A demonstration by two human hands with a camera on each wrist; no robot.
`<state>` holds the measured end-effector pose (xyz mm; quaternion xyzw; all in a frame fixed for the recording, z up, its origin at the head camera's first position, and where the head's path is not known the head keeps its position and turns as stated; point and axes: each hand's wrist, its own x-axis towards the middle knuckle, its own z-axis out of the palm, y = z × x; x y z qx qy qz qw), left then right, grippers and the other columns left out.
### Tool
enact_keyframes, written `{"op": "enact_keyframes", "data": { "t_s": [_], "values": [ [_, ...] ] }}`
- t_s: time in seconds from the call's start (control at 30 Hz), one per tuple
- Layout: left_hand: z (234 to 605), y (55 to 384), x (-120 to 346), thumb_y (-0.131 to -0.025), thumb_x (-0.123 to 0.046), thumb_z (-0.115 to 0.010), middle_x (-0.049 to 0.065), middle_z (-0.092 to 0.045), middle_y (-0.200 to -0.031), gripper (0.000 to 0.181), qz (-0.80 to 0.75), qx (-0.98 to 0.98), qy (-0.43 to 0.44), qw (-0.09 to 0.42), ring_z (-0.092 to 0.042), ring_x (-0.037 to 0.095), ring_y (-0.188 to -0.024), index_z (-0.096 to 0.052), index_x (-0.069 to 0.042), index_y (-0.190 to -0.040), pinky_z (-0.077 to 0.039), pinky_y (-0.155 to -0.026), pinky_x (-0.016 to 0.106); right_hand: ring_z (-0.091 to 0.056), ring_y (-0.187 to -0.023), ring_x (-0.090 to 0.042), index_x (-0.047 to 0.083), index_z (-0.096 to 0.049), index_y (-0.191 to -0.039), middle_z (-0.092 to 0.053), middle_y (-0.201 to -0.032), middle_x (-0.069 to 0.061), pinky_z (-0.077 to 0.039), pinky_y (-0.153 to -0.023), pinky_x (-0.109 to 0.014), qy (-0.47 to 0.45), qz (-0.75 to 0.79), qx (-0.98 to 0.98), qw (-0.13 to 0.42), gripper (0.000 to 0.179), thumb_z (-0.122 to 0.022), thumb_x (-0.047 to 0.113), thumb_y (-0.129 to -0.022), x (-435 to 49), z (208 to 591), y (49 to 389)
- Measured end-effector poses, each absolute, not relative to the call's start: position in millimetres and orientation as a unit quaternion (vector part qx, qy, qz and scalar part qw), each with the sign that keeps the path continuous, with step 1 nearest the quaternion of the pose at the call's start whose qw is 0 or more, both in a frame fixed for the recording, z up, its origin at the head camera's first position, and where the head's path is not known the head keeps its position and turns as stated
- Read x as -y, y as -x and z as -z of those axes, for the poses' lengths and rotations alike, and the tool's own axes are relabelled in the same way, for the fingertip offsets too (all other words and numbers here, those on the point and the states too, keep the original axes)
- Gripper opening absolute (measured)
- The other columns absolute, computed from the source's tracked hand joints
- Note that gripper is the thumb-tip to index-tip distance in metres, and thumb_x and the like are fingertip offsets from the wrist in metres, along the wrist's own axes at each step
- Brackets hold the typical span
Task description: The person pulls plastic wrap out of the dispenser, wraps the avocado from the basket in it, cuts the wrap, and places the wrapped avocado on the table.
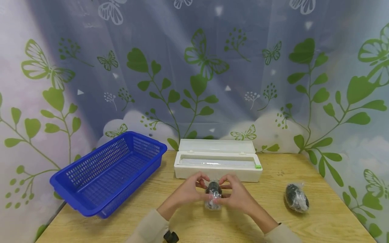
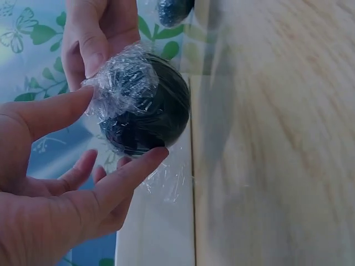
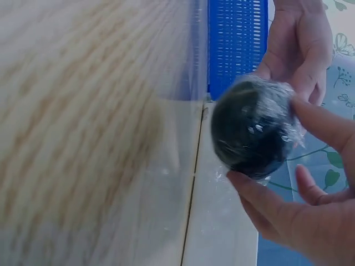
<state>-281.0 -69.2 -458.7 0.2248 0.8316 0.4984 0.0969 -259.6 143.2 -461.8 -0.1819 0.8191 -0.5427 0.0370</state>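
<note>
A dark egg-shaped avocado point(image 1: 214, 191) in crinkled cling film is held between both hands, in front of the white box. The left hand point(image 1: 192, 189) grips its left side, thumb and fingers apart along it. From the right, the right hand point(image 1: 235, 193) holds it the same way. In the left wrist view, the film bunches on the avocado point(image 2: 166, 105) beside a fingertip, and a loose flap hangs below. The right wrist view shows fingertips at the lower edge and far side of the avocado point(image 3: 244, 133).
A white cling film dispenser point(image 1: 218, 172) stands behind the hands, its lid point(image 1: 217, 146) raised, a film roll inside and a green piece at its right end. A blue plastic basket point(image 1: 106, 202) is at the left. Another film-wrapped avocado point(image 1: 296, 198) lies at the right on the wooden table point(image 1: 328, 226).
</note>
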Motion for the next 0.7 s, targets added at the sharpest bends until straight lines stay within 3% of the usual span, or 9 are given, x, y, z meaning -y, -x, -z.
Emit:
{"op": "enact_keyframes", "data": {
  "t_s": [0.13, 0.37, 0.47, 0.6, 0.7],
  "values": [
    [464.0, 280.4, 67.0, -0.077, -0.020, -0.080, 0.008, -0.057, -0.107, 0.048, -0.485, -0.835, -0.231, 0.118, -0.059, 0.026, -0.105, -0.057, -0.013, -0.118, -0.050, -0.089, 0.041, -0.055, -0.113, -0.047, 0.001, -0.044, -0.115, -0.039, -0.128, -0.023, -0.059, -0.078, -0.033, 0.192, 0.521, -0.829, 0.067, 0.064, -0.086, 0.017, -0.068, -144.6, 462.2, 258.7],
    [468.0, 281.1, 67.2, -0.084, -0.020, -0.071, 0.002, -0.063, -0.096, 0.019, -0.475, -0.821, -0.277, 0.155, -0.060, 0.016, -0.092, -0.065, -0.018, -0.102, -0.052, -0.080, 0.030, -0.060, -0.108, -0.039, 0.003, -0.040, -0.128, -0.043, -0.133, -0.026, -0.057, -0.081, -0.041, 0.197, 0.504, -0.832, 0.125, 0.072, -0.081, 0.030, -0.075, -151.4, 462.6, 260.4],
    [468.2, 280.4, 67.0, -0.087, -0.022, -0.068, 0.002, -0.064, -0.095, 0.013, -0.483, -0.813, -0.277, 0.173, -0.060, 0.016, -0.088, -0.065, -0.016, -0.098, -0.053, -0.073, 0.029, -0.058, -0.111, -0.037, 0.005, -0.039, -0.130, -0.042, -0.135, -0.026, -0.054, -0.085, -0.046, 0.193, 0.502, -0.829, 0.151, 0.066, -0.074, 0.034, -0.083, -154.1, 464.7, 261.7],
    [468.0, 279.0, 66.5, -0.087, -0.026, -0.068, 0.007, -0.061, -0.105, 0.021, -0.491, -0.818, -0.242, 0.177, -0.060, 0.022, -0.092, -0.064, -0.013, -0.103, -0.055, -0.067, 0.033, -0.054, -0.116, -0.036, 0.005, -0.039, -0.131, -0.043, -0.135, -0.022, -0.051, -0.089, -0.048, 0.177, 0.503, -0.830, 0.163, 0.057, -0.065, 0.035, -0.090, -155.6, 467.7, 263.8],
    [467.6, 277.9, 66.8, -0.084, -0.032, -0.072, 0.014, -0.056, -0.121, 0.042, -0.495, -0.823, -0.202, 0.192, -0.058, 0.028, -0.103, -0.058, -0.013, -0.119, -0.056, -0.071, 0.038, -0.052, -0.119, -0.035, 0.005, -0.038, -0.135, -0.044, -0.136, -0.021, -0.051, -0.090, -0.046, 0.161, 0.517, -0.822, 0.175, 0.062, -0.067, 0.035, -0.088, -156.5, 468.1, 264.4]
  ]
}}
